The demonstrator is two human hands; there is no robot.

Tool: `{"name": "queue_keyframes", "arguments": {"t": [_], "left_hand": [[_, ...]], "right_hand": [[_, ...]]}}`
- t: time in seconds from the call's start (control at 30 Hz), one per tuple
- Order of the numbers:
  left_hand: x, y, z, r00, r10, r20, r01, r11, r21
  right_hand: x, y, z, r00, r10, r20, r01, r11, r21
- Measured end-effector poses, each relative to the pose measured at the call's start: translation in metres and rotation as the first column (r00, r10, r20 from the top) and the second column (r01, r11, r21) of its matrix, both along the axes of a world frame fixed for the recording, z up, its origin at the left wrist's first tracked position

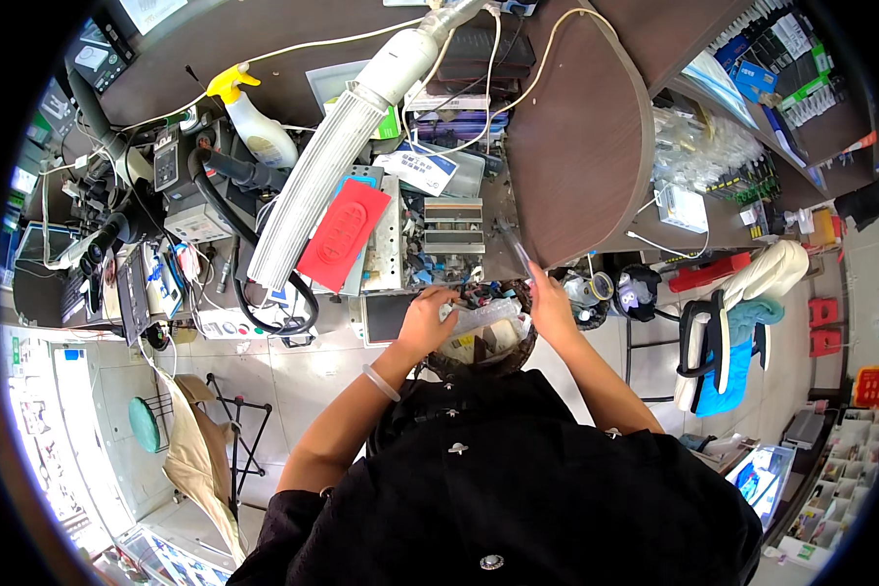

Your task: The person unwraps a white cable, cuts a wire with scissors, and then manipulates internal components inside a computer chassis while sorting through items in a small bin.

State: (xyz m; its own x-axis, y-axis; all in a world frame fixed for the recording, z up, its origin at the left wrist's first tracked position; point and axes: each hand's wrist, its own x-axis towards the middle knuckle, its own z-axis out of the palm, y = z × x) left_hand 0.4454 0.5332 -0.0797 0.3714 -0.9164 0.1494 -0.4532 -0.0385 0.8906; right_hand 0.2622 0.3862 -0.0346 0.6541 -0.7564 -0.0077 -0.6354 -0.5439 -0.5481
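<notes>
My right hand point(554, 311) is closed around a slim, long-handled grey tool point(518, 249) that looks like a brush. Its far end reaches onto the strip of brown desktop beside a grey metal rack with slots point(453, 227). My left hand point(428, 322) is at the desk's front edge, its fingers curled together. A small whitish bit shows at those fingertips, too small to name. Between and below both hands stands a dark waste basket point(474, 369). Clear plastic wrapping point(486, 314) and other scraps fill it to the top.
A white ribbed lamp point(317, 186) arches over the desk beside a red card point(343, 235). Farther left are a yellow-topped spray bottle point(261, 122) and a black hose point(227, 210). Right of the basket sits another bin point(588, 293); a chair with blue cloth point(728, 361) stands beyond.
</notes>
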Motion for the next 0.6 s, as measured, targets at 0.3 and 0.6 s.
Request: {"name": "queue_keyframes", "arguments": {"t": [0.3,0.6], "left_hand": [[0.006,-0.109,0.043,0.805,-0.151,0.573,0.138,0.988,0.066],[0.018,-0.206,0.016,0.426,-0.375,0.823,-0.004,0.909,0.416]], "right_hand": [[-0.046,0.043,-0.026,0.991,-0.049,0.123,0.040,0.996,0.075],[-0.065,0.058,-0.016,0.986,-0.134,0.103,0.108,0.968,0.225]]}}
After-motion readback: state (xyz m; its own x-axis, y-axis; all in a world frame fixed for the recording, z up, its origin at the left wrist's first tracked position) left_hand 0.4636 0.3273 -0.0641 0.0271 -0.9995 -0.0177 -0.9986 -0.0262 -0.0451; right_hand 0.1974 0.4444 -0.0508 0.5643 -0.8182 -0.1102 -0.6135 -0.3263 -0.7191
